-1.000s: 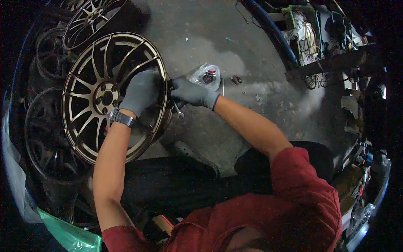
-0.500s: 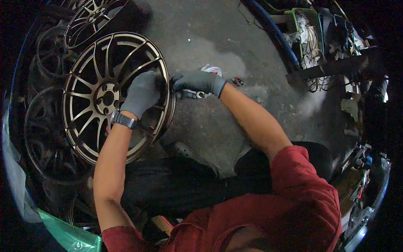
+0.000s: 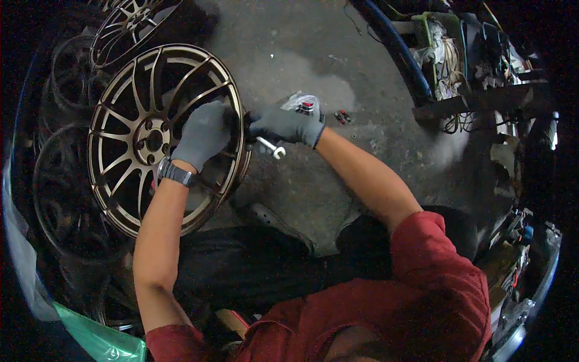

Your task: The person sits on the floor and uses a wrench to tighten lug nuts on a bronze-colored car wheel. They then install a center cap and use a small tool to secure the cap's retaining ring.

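At left, a bronze, many-spoked metal wheel rim (image 3: 143,134), tilted on edge before crossed black-clad legs. Over its right-hand spokes, the grey-gloved left hand (image 3: 205,130), a silver metal-banded watch (image 3: 176,173) at the wrist; fingers hidden, cannot tell whether pinching anything. Just outside the rim's right edge, the grey-gloved right hand (image 3: 286,125), curled closed on a silver open-ended metal wrench (image 3: 268,145), forked end jutting out below the palm; fingertips too dark to read. Beyond the right hand, on grey concrete floor (image 3: 301,48), a crumpled clear plastic bag (image 3: 295,99); farther right, small red-and-black pieces (image 3: 342,116). At upper left, another many-spoked metal rim (image 3: 134,21).
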Tool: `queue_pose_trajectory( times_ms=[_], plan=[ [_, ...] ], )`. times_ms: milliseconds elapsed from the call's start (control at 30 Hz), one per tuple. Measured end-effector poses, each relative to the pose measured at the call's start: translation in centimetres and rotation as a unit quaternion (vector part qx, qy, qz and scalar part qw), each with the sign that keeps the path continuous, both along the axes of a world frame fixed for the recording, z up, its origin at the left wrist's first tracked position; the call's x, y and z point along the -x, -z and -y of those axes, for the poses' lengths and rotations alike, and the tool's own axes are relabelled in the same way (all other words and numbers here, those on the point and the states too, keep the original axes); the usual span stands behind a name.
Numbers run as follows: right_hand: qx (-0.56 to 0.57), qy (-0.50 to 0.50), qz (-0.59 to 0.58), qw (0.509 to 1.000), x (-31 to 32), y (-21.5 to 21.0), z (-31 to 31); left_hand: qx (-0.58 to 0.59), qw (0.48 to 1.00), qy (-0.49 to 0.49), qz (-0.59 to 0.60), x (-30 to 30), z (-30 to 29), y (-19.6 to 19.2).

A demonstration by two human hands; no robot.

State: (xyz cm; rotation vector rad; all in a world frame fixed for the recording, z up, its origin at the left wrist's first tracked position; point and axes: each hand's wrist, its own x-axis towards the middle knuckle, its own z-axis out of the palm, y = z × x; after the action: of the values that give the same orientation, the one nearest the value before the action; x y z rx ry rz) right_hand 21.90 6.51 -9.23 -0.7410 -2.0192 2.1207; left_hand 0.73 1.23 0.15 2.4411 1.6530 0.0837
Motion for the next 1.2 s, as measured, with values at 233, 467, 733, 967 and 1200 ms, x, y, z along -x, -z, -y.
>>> queue_pose_trajectory(
  times_ms=[233, 467, 733, 967, 1200],
  plan=[
    [0.074, 0.058, -0.045, 0.995, 1.3, 2.4, 2.1, -0.038, 0.999, 0.016, 0.012, -0.2, 0.1, -0.1],
    [-0.028, 0.142, 0.004, 0.989, 2.2, 1.0, 4.6, -0.052, 0.998, 0.013, 0.019, 0.3, 0.5, 0.3],
    [-0.044, 0.128, 0.021, 0.991, 1.5, 1.0, 3.6, -0.023, 1.0, 0.015, 0.009, 0.4, 0.0, 0.8],
    [-0.045, 0.121, -0.029, 0.991, 1.5, 1.2, 3.4, -0.045, 0.998, 0.033, 0.018, 0.6, 0.1, 1.2],
    [-0.122, 0.015, -0.04, 0.992, -0.4, 3.0, -1.2, -0.042, 0.999, 0.031, 0.0, -0.9, 0.0, 0.0]
  ],
)
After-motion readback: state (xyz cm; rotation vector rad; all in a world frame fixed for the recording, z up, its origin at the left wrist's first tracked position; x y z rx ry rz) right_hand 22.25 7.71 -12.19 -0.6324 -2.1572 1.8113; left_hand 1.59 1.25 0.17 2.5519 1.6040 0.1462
